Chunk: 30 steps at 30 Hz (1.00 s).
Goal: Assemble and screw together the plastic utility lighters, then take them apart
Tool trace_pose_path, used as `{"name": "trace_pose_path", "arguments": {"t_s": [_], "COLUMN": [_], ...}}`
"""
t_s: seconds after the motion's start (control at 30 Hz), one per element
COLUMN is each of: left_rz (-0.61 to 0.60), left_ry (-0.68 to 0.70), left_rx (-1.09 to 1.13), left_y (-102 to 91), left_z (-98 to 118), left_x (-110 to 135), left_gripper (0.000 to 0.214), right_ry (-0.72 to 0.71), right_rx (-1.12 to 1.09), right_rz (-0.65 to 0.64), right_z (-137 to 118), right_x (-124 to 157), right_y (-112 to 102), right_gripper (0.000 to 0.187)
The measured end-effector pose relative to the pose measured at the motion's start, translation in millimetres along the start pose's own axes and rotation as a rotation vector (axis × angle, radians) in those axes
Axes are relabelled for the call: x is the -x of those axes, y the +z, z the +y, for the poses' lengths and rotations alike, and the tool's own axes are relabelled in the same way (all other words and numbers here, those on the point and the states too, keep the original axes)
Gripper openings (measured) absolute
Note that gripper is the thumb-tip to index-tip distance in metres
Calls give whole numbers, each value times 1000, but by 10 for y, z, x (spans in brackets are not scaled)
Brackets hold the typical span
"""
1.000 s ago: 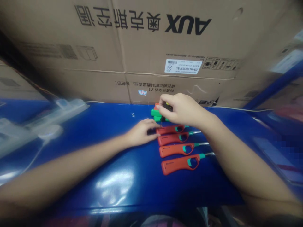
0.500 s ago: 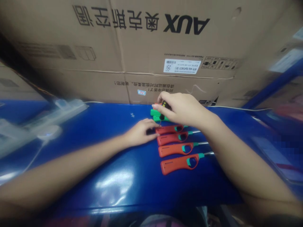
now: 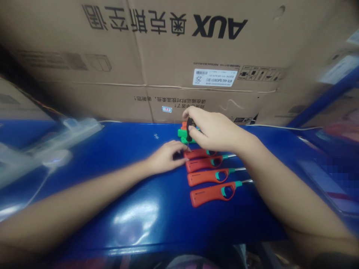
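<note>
My right hand (image 3: 209, 127) grips a small black-handled screwdriver (image 3: 190, 130), its thin shaft pointing down at the handle end of a red stick lighter (image 3: 198, 153). Whether the tip sits in a screw there is too small to tell. Thumb and fingers of my left hand (image 3: 167, 157) pinch that same end of the lighter, which lies flat on the blue table (image 3: 112, 209). Nearer me, more stick lighters lie in a row: a red one (image 3: 200, 163), an orange-red one (image 3: 204, 177) and the nearest one (image 3: 209, 195). Behind, partly covered by my right hand, are green lighters (image 3: 183, 133).
A large cardboard box (image 3: 168, 52) with upside-down print stands along the back of the table. To the left are a white power strip (image 3: 86, 129) and a round white charger (image 3: 57, 157) with a cable. A phone-like flat object (image 3: 331, 186) lies at the right.
The screwdriver handle has tilted more upright, and my right hand has turned slightly with it. My left hand stays at the lighter's end.
</note>
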State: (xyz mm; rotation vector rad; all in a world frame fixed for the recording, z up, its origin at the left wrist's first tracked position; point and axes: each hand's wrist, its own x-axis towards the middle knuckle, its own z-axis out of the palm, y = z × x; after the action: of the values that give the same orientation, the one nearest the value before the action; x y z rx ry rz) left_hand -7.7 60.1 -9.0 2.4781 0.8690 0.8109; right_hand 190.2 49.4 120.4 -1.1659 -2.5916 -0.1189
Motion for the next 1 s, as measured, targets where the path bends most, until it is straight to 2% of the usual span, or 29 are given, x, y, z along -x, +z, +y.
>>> {"name": "trace_pose_path", "arguments": {"t_s": [0.43, 0.53, 0.67, 0.8, 0.9, 1.0], "left_rz": [-8, -12, -9, -5, -5, -7], "left_ry": [8, 10, 7, 11, 1, -11], "left_rx": [-14, -25, -10, -15, -2, 3], "left_y": [-11, -8, -1, -1, -5, -4], "left_z": [29, 22, 10, 19, 37, 41], "left_x": [-9, -5, -2, -7, -14, -17], "left_gripper": [23, 24, 22, 21, 22, 29], "right_ry": [-149, -132, -50, -78, -30, -20], "right_rx": [-52, -57, 0, -38, 3, 18], "right_rz": [79, 71, 50, 46, 29, 30], "right_z": [23, 20, 11, 10, 9, 10], "right_x": [-6, -1, 0, -1, -5, -6], "right_y": [80, 64, 35, 14, 6, 2], "right_gripper": [24, 29, 26, 23, 27, 20]}}
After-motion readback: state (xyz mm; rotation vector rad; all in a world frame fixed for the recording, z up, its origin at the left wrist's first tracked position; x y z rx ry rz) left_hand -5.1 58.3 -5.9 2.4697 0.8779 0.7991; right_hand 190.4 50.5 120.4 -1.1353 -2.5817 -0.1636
